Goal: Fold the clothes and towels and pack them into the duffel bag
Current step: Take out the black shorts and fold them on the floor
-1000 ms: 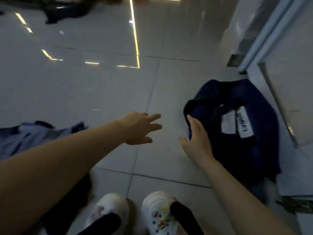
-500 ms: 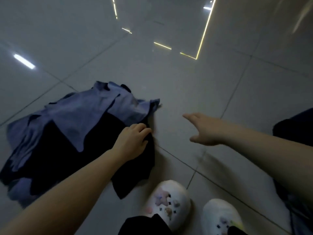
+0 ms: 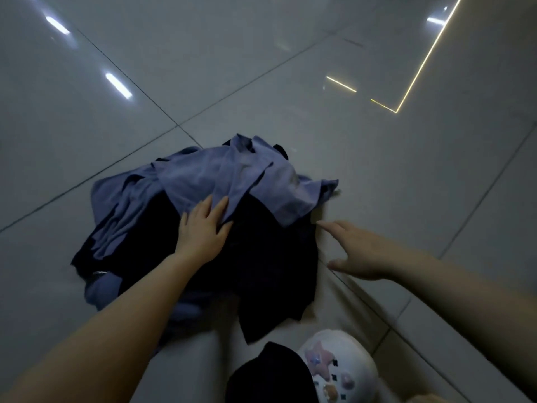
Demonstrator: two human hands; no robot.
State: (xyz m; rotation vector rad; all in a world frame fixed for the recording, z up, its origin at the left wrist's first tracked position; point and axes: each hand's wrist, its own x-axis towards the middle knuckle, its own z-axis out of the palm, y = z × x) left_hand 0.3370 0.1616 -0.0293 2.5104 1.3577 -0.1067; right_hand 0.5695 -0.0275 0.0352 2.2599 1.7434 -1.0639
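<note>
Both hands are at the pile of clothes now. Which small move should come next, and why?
Probably the left hand should grip the blue garment under its fingers and lift it off the dark clothes. It lies on top, unfolded, while the right hand is open beside the pile.

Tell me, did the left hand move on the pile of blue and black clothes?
Yes. The left hand slid up the pile of blue and black clothes, from the black cloth's right edge onto the blue cloth's edge, fingers now flat.
</note>
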